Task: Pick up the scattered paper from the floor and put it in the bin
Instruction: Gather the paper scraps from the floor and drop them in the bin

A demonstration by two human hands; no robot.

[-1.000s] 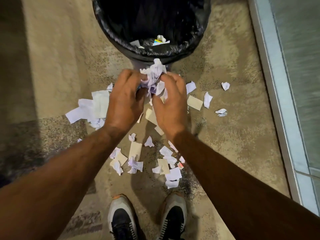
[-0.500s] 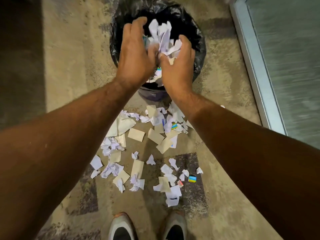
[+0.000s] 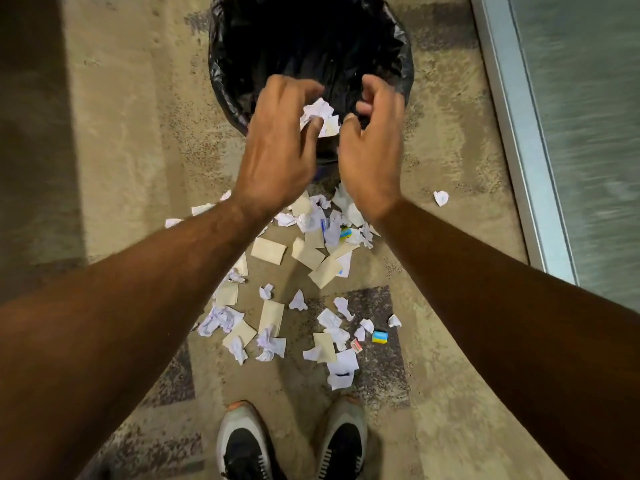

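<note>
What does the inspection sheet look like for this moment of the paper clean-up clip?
Surface: mottled tan carpet with darker patches.
Job's things: bin with a black liner, at the top of the view; crumpled paper at its near rim, between the hands; many scraps lie on the floor.
Clutter: a small blue and yellow piece among the scraps.
Hands: left hand with fingers spread, thumb against the crumpled paper; right hand loosely curled, holding nothing.
Cables: nothing seen.
Surroundings: metal frame along the right; the person's two shoes at the bottom.
</note>
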